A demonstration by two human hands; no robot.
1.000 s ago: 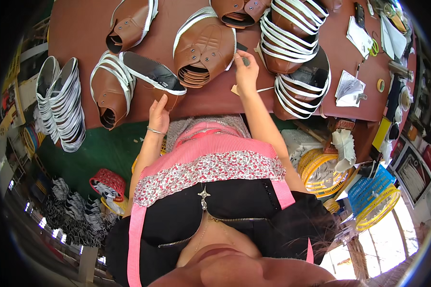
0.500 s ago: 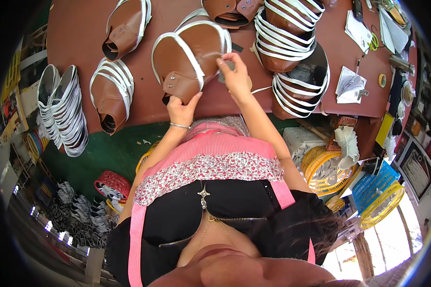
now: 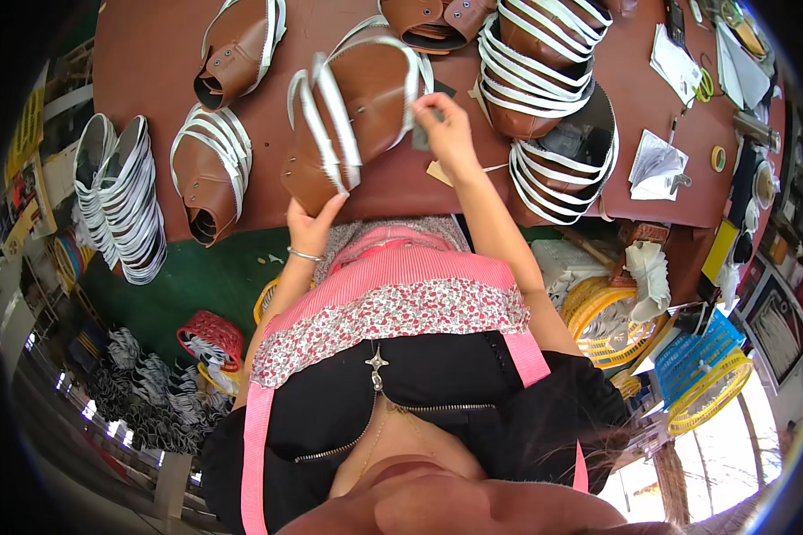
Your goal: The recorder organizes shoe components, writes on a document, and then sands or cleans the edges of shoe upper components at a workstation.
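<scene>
The left hand point(image 3: 310, 232) has its fingers clamped on the near end of brown shoe uppers point(image 3: 302, 162), which tilt above the red-brown counter point(image 3: 629, 107), their white edging blurred. The right hand point(image 3: 446, 134) is at the right edge of another brown upper point(image 3: 379, 94) just beside them; I cannot tell whether its fingers grip that edge. Farther right stands a stack of white-edged uppers point(image 3: 537, 111).

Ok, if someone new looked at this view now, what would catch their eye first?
Probably the stacked, white-edged shoe uppers, right of centre on the red-brown table. Next, mid-table, the left hand grips at least one brown upper by its near end, with the right hand off to its right. Below, the pink apron at the picture's middle also stands out.
</scene>
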